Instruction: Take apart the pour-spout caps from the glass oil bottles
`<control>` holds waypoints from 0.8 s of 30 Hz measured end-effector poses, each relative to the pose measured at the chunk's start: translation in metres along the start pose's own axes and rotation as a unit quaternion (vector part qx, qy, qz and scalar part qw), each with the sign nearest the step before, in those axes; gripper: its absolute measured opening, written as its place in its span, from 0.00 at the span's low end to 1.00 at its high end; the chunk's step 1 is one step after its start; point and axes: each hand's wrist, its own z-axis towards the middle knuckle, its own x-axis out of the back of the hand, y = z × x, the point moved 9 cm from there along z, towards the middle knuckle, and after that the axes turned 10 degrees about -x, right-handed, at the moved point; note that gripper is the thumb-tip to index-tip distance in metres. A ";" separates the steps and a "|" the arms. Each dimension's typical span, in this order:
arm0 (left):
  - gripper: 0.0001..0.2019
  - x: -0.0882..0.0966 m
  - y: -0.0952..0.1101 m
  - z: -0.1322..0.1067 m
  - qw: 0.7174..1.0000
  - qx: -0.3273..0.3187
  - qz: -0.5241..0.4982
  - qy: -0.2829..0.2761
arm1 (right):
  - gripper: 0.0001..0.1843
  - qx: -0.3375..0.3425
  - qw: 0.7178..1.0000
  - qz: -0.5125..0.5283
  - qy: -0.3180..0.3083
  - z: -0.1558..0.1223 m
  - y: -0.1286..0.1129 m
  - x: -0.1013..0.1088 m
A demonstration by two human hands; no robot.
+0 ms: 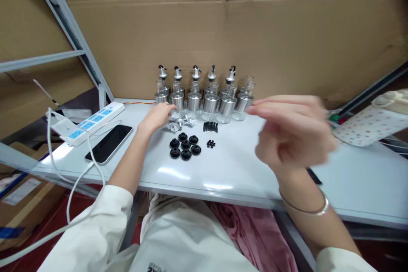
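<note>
My left hand (pixel 158 115) reaches over the table beside a loose pile of silver pourer parts (pixel 179 125); its fingers are stretched out and slightly bent, with the tips at the pile. My right hand (pixel 293 131) is raised above the table on the right, blurred by motion. Its fingers look pressed together in a pinch; anything between them is hidden. Close to my left hand stand glass bottles with metal sleeves (pixel 194 102) in rows. Several bottles at the back carry silver-and-black pourers (pixel 196 72). Several round black caps (pixel 185 144) lie in front of the pile.
Small black tubes (pixel 210 126) and tiny black pieces (pixel 211 143) lie mid-table. On the left are a power strip (pixel 98 120), a phone (pixel 111 142) and white cables (pixel 70 195). A spotted white bag (pixel 371 123) sits at right. Cardboard (pixel 236 38) stands behind the table.
</note>
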 end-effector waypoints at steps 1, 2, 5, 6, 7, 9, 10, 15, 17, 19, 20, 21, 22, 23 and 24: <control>0.16 -0.006 -0.001 0.003 1.000 -0.008 0.000 -0.003 | 0.17 0.049 0.998 0.001 0.036 0.002 -0.004 -0.002; 0.15 -0.012 -0.002 0.006 1.000 -0.017 -0.001 -0.003 | 0.17 0.078 0.996 -0.004 0.044 0.003 -0.002 -0.009; 0.11 -0.017 -0.002 0.010 0.999 -0.041 -0.001 0.016 | 0.14 0.084 0.996 -0.026 -0.006 0.001 0.019 -0.038; 0.11 -0.016 -0.001 0.009 0.998 -0.048 -0.001 0.028 | 0.14 0.073 0.997 -0.032 -0.021 -0.002 0.029 -0.045; 0.11 -0.012 0.000 0.008 0.998 -0.056 -0.002 0.043 | 0.13 0.063 0.997 -0.034 -0.032 -0.004 0.037 -0.050; 0.09 -0.003 0.006 0.005 0.994 -0.075 -0.004 0.077 | 0.13 0.040 0.998 -0.035 -0.039 -0.008 0.050 -0.052; 0.08 0.003 0.011 0.004 0.992 -0.086 -0.005 0.095 | 0.13 0.029 0.998 -0.035 -0.036 -0.009 0.054 -0.051; 0.08 0.025 0.055 -0.008 0.965 -0.145 -0.010 0.219 | 0.10 -0.016 0.998 -0.033 -0.053 -0.007 0.065 -0.051; 0.09 0.040 0.080 -0.025 0.911 -0.212 -0.032 0.352 | 0.07 -0.033 0.993 -0.030 -0.113 -0.010 0.069 -0.065; 0.05 0.044 0.099 -0.041 0.864 -0.255 -0.043 0.432 | 0.07 -0.059 0.982 -0.014 -0.178 -0.017 0.074 -0.082; 0.03 0.044 0.107 -0.046 0.849 -0.271 -0.047 0.451 | 0.08 -0.072 0.977 -0.002 -0.200 -0.021 0.076 -0.089; 0.03 0.043 0.113 -0.050 0.839 -0.282 -0.050 0.463 | 0.09 -0.082 0.974 0.011 -0.211 -0.024 0.077 -0.094; 0.03 0.042 0.116 -0.052 0.832 -0.289 -0.054 0.470 | 0.10 -0.086 0.974 0.024 -0.210 -0.025 0.076 -0.096; 0.03 0.041 0.119 -0.053 0.829 -0.294 -0.058 0.472 | 0.10 -0.084 0.976 0.035 -0.199 -0.026 0.074 -0.096; 0.03 0.041 0.121 -0.054 0.827 -0.297 -0.060 0.473 | 0.10 -0.078 0.979 0.042 -0.183 -0.026 0.072 -0.094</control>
